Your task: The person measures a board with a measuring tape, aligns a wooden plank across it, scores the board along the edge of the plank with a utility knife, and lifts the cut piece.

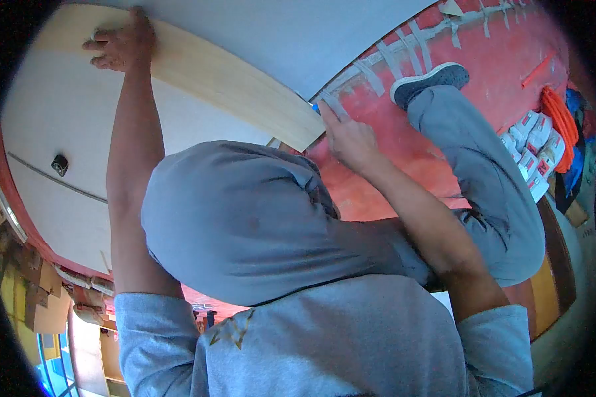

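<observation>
A long pale wooden board (225,76) lies slantwise across a large white panel (185,119). My left hand (122,45) rests on the board towards its far left end, its fingers spread. At the board's near right end is my right hand (352,140), its index finger stretched towards the board's corner and the other fingers curled. A small blue thing (316,108) shows at that fingertip, mostly hidden, so its kind is unclear. Above the board stretches a smooth grey-white surface (265,26).
Strips of grey tape (389,59) cross the edge of the red floor (490,59). My shoe (434,81) stands beside them. White packets (536,145) and an orange coil (559,126) lie at the right. A small black object (59,165) sits on the panel.
</observation>
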`<control>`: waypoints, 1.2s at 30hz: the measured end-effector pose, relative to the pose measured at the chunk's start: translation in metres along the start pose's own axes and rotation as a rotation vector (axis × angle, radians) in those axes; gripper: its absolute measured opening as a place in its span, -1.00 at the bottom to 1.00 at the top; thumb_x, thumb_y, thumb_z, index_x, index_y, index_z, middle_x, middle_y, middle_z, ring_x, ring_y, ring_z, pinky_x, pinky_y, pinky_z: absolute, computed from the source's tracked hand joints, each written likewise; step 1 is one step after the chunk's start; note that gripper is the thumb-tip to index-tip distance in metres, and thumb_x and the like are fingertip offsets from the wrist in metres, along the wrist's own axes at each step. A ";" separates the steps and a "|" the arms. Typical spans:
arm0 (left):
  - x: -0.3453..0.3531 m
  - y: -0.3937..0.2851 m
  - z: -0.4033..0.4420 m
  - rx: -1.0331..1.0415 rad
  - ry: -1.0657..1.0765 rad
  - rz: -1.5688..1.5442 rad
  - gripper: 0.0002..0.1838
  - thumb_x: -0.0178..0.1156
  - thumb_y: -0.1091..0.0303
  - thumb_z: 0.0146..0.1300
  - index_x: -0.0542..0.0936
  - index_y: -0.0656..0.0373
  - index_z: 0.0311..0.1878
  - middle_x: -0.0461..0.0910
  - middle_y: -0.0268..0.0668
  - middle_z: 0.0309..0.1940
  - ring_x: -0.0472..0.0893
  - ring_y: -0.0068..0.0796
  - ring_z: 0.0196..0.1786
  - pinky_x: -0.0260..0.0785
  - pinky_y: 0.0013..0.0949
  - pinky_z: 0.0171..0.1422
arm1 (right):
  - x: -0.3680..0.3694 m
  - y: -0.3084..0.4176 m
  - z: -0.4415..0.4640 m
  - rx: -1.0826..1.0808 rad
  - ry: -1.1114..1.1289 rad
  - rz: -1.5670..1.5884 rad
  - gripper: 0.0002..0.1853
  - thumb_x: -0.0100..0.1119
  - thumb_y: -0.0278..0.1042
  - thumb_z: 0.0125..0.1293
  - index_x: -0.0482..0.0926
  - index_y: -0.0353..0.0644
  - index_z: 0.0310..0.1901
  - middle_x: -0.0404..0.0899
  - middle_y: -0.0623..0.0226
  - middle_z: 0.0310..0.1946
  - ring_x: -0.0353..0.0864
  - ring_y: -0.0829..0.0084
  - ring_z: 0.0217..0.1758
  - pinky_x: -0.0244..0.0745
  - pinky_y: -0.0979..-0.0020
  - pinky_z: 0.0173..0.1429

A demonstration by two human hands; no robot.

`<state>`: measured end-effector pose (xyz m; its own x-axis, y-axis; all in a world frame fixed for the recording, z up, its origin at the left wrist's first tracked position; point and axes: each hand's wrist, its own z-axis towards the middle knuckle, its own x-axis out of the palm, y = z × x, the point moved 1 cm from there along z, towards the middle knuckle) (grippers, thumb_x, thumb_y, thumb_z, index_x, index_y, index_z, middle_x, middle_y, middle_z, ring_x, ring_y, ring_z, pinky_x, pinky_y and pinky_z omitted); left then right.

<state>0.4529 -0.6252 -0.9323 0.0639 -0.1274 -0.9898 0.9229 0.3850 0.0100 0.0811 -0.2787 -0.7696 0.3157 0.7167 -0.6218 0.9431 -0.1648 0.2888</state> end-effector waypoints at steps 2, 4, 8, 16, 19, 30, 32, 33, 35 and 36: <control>-0.002 -0.002 0.000 -0.019 0.008 -0.074 0.28 -0.05 -0.64 0.35 0.07 0.45 0.68 0.05 0.26 0.68 -0.22 0.31 0.79 -0.11 0.32 0.74 | -0.003 -0.001 0.003 -0.005 -0.009 0.019 -0.36 -0.01 -0.28 0.55 0.21 0.00 0.64 0.70 -0.23 0.01 0.79 -0.27 -0.18 0.68 -0.28 -0.18; -0.009 0.000 -0.002 0.041 -0.016 -0.126 0.31 -0.04 -0.65 0.34 0.06 0.47 0.68 0.03 0.28 0.68 -0.21 0.30 0.79 -0.13 0.32 0.74 | -0.016 0.009 -0.004 0.011 0.012 0.044 -0.36 -0.01 -0.28 0.55 0.22 0.00 0.64 0.70 -0.24 0.01 0.78 -0.28 -0.18 0.68 -0.29 -0.18; -0.026 -0.004 -0.008 0.100 0.013 -0.153 0.38 -0.01 -0.70 0.28 0.04 0.52 0.67 -0.08 0.33 0.70 -0.14 0.41 0.76 -0.11 0.33 0.74 | -0.028 0.021 -0.002 0.010 -0.001 0.093 -0.37 -0.02 -0.29 0.56 0.22 -0.01 0.63 0.70 -0.25 -0.01 0.78 -0.26 -0.20 0.67 -0.28 -0.19; -0.030 -0.005 -0.009 0.004 0.076 -0.222 0.45 -0.02 -0.77 0.22 0.01 0.52 0.67 -0.17 0.33 0.72 -0.04 0.63 0.68 -0.04 0.33 0.72 | 0.001 0.004 0.001 -0.023 -0.040 0.054 -0.36 0.00 -0.30 0.55 0.23 0.01 0.63 0.70 -0.23 0.05 0.78 -0.29 -0.18 0.70 -0.26 -0.16; -0.008 0.006 0.000 0.077 0.043 -0.142 0.46 -0.01 -0.76 0.22 -0.01 0.52 0.68 -0.17 0.32 0.73 -0.02 0.61 0.68 -0.07 0.32 0.73 | 0.005 -0.002 -0.005 0.002 -0.023 0.019 -0.34 0.01 -0.30 0.54 0.21 0.03 0.64 0.69 -0.23 0.08 0.78 -0.28 -0.20 0.71 -0.26 -0.17; -0.019 0.001 -0.005 0.007 0.024 -0.205 0.42 0.06 -0.70 0.23 0.01 0.52 0.67 -0.10 0.27 0.73 -0.03 0.54 0.70 -0.15 0.26 0.76 | -0.001 0.008 -0.008 -0.005 -0.001 -0.045 -0.30 0.08 -0.33 0.50 0.20 0.01 0.65 0.69 -0.17 -0.16 0.76 -0.27 -0.35 0.68 -0.25 -0.28; -0.038 -0.010 -0.011 0.008 0.060 -0.211 0.41 0.08 -0.69 0.23 0.01 0.52 0.67 -0.09 0.28 0.72 -0.04 0.55 0.70 -0.18 0.26 0.77 | -0.007 0.012 -0.008 0.025 0.035 -0.027 -0.27 0.07 -0.36 0.48 0.17 0.02 0.66 0.70 -0.18 -0.13 0.77 -0.27 -0.31 0.68 -0.26 -0.27; -0.035 -0.011 -0.009 0.011 0.062 -0.217 0.41 0.08 -0.69 0.23 0.01 0.52 0.67 -0.09 0.28 0.72 -0.04 0.55 0.70 -0.18 0.26 0.77 | -0.005 0.011 -0.008 0.031 0.033 -0.028 -0.27 0.07 -0.36 0.48 0.17 0.02 0.66 0.70 -0.18 -0.13 0.77 -0.27 -0.31 0.68 -0.26 -0.27; -0.030 -0.011 -0.004 -0.055 0.094 -0.150 0.34 0.17 -0.53 0.23 -0.01 0.49 0.66 -0.12 0.26 0.72 0.05 0.60 0.63 0.03 0.25 0.70 | 0.000 0.009 -0.009 -0.014 -0.024 -0.020 -0.26 0.05 -0.38 0.47 0.15 0.04 0.67 0.70 -0.16 -0.10 0.78 -0.26 -0.27 0.68 -0.29 -0.25; -0.033 -0.015 -0.007 -0.050 0.089 -0.160 0.34 0.17 -0.53 0.23 -0.01 0.49 0.66 -0.12 0.26 0.72 0.05 0.60 0.63 0.03 0.25 0.70 | 0.001 0.007 -0.009 -0.008 -0.035 -0.022 -0.26 0.05 -0.38 0.47 0.15 0.04 0.67 0.70 -0.16 -0.10 0.78 -0.26 -0.27 0.68 -0.29 -0.25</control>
<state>0.4342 -0.6201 -0.9004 -0.1187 -0.1099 -0.9868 0.8983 0.4116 -0.1538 0.0870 -0.2727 -0.7616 0.2987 0.6957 -0.6532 0.9490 -0.1439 0.2807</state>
